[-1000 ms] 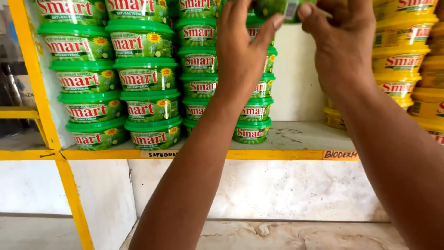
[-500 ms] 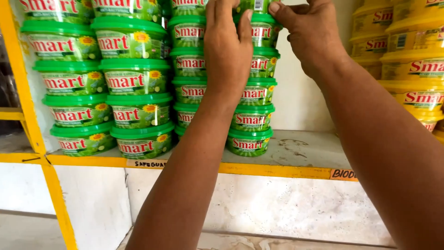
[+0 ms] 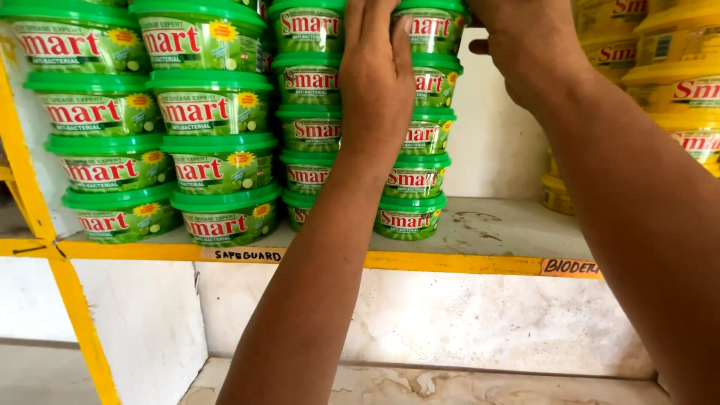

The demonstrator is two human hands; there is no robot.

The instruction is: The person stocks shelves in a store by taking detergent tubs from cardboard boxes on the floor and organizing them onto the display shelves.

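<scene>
My left hand (image 3: 375, 82) lies against the front left of a tall stack of small green tubs (image 3: 415, 180), its fingers pointing up and its thumb on the top green tub (image 3: 441, 26). On that tub's right side is my right hand (image 3: 525, 45), thumb tucked behind it. The tub sits on the stack, pressed between both hands. A second stack of small green tubs (image 3: 309, 127) stands just left of it, partly hidden by my left forearm.
Two stacks of larger green tubs (image 3: 214, 165) fill the shelf's left part. Yellow tubs (image 3: 675, 82) are stacked at the right. The white shelf board (image 3: 502, 225) has a yellow front edge (image 3: 450, 262) and a yellow post (image 3: 82, 330); a lower shelf (image 3: 480, 382) lies below.
The tub that both hands held up high has come down onto the small green stack. The view has moved closer to the shelf and shifted right.
</scene>
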